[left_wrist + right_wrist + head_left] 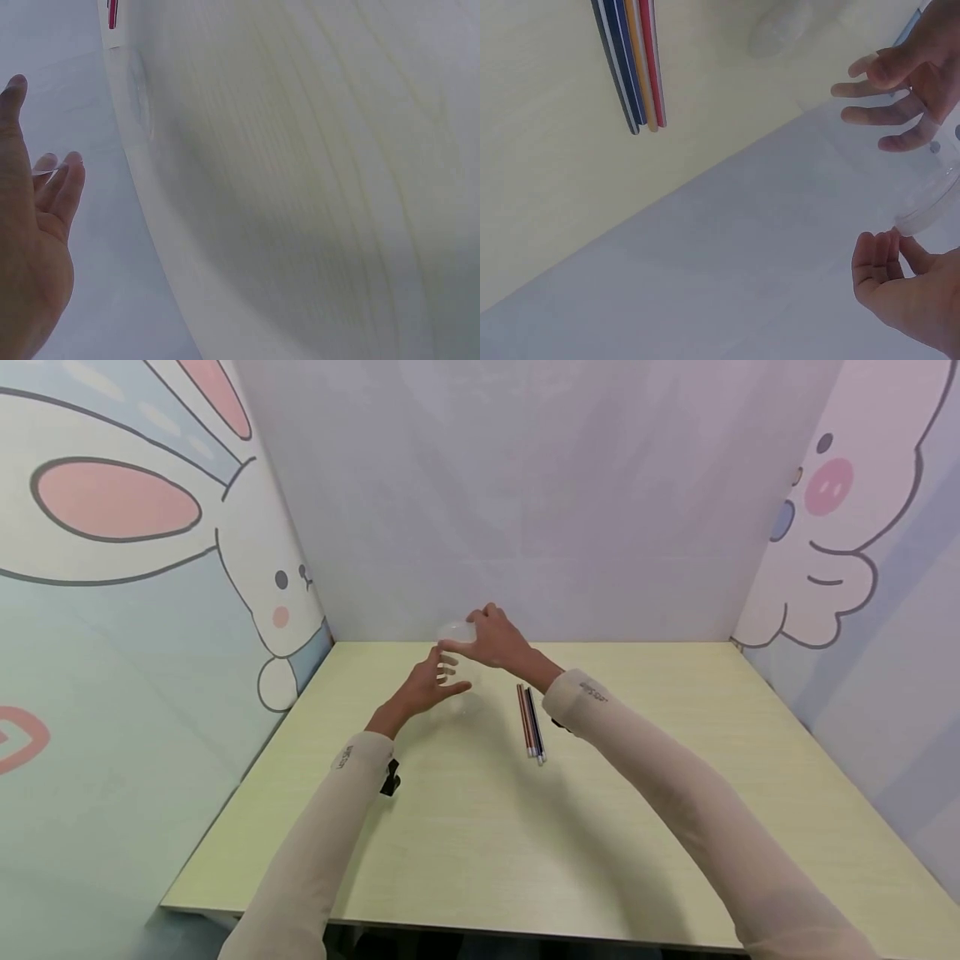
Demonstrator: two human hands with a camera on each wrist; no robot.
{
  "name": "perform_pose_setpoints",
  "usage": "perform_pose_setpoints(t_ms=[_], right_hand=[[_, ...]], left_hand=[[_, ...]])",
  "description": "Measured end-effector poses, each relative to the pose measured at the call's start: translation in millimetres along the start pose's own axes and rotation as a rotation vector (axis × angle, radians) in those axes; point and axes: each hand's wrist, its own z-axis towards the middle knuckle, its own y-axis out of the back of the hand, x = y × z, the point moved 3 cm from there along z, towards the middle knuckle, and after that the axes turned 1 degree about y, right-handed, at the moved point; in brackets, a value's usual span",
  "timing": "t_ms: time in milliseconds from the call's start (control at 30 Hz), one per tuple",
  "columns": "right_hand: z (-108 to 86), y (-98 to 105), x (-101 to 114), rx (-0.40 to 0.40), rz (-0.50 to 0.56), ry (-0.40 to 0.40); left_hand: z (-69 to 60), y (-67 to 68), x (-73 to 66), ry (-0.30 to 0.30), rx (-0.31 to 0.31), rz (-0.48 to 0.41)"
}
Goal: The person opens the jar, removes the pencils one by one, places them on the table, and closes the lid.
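Observation:
My right hand (497, 639) is raised over the far edge of the table and pinches the rim of a clear, see-through cup (456, 631) between thumb and fingers. In the right wrist view the cup (930, 204) looks tilted, and much of its outline is hard to make out. My left hand (426, 685) is just below and to the left, fingers spread and thumb out, close beside the cup. Whether it touches the cup I cannot tell. Several coloured pencils (531, 722) lie side by side on the table, below the right forearm's wrist.
The pale wooden table (450, 835) ends at a plain back wall (525, 502). Side walls with cartoon animals stand at left and right. A faint, pale rounded patch (780, 30) shows on the table in the right wrist view.

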Motion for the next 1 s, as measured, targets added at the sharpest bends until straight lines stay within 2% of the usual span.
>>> perform_pose_setpoints(t_ms=[300,667,767,1000], right_hand=[[-3.4,6.2,-2.8,0.025,-0.02,0.03],[5.4,14.6,-5.8,0.22,-0.027,0.301],[6.4,14.0,-6.0,0.222,-0.036,0.331],[8.5,10.2,-3.9,0.163,-0.007,0.308]], left_hand=[[-0.5,0.8,0.3,0.014,-0.007,-0.024],[-0.4,-0.6,-0.6,0.014,-0.004,-0.022],[-1.2,0.2,-1.2,0.016,-0.007,-0.021],[-1.2,1.7,0.0,0.008,-0.008,-0.033]])
